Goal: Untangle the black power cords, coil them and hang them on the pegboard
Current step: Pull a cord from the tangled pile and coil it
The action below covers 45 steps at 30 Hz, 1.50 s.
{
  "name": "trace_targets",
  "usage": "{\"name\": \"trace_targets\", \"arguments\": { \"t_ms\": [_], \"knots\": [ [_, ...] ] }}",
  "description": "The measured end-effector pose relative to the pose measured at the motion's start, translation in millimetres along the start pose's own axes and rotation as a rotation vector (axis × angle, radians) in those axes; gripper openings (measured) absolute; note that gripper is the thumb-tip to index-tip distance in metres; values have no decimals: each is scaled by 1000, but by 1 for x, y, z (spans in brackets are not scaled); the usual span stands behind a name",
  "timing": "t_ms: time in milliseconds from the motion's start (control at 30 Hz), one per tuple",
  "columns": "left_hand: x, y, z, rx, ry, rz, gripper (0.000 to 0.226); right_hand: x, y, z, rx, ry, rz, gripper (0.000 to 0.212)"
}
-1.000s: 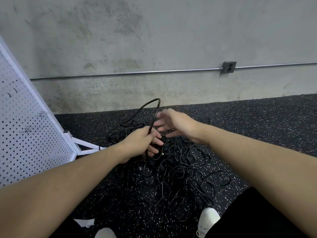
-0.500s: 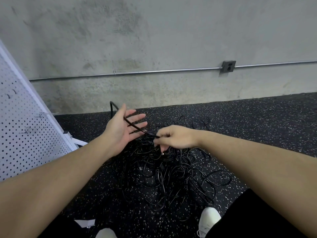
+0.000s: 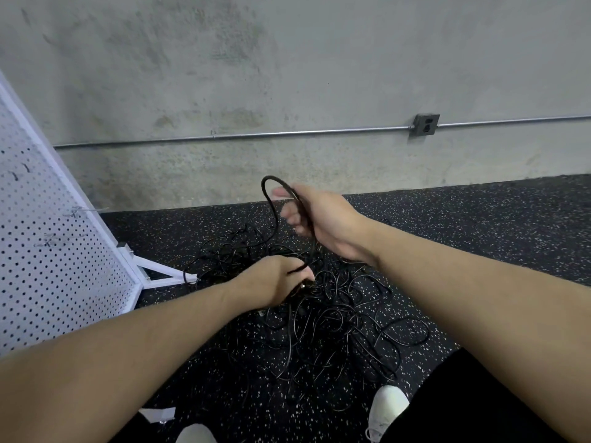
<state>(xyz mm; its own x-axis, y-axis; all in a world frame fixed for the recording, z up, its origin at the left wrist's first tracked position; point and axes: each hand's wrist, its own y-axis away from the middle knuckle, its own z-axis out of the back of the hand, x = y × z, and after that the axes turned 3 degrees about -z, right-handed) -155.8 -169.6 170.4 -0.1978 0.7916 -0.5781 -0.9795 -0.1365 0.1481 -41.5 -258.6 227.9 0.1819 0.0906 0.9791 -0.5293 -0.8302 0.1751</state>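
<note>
A tangle of black power cords (image 3: 323, 318) lies on the speckled black floor in front of me. My right hand (image 3: 316, 215) is raised above the pile with a loop of black cord (image 3: 271, 193) curving over its fingers; the fingers are blurred. My left hand (image 3: 275, 279) is lower, at the near top of the pile, its fingers curled round the same cord near a plug. The white pegboard (image 3: 48, 244) stands tilted at the left, with a few metal hooks (image 3: 76, 212) sticking out.
A concrete wall with a metal conduit (image 3: 256, 134) and an outlet box (image 3: 427, 124) runs behind the pile. The pegboard's white foot (image 3: 160, 273) reaches toward the cords. My white shoes (image 3: 387, 407) are at the bottom edge.
My right hand has risen from the pile, drawing a loop of cord up. My left hand, held open and raised before, has dropped to the pile and closed on the cord.
</note>
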Motion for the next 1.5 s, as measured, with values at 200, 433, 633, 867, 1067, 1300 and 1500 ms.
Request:
{"name": "trace_targets", "arguments": {
  "t_ms": [200,433,633,867,1067,1300,1500],
  "knots": [
    [-4,-6,18,-335,469,49,20,-20,8,23,14,611,-168,46],
    [-9,-3,39,-536,1027,47,25,-37,13,26,258,928,-248,26],
    [10,-2,39,-480,1047,182,48,-30,3,18,117,663,-76,22],
    [28,6,14,58,281,81,28,-8,4,12,-134,370,79,27],
    [16,2,13,-59,310,66,30,-8,3,18,-91,186,-61,44],
    [-10,-10,32,-424,992,55,31,-30,13,20,281,873,-280,52],
    [-16,-8,45,-494,1472,107,33,-35,12,9,332,956,-170,36]
  ]
}}
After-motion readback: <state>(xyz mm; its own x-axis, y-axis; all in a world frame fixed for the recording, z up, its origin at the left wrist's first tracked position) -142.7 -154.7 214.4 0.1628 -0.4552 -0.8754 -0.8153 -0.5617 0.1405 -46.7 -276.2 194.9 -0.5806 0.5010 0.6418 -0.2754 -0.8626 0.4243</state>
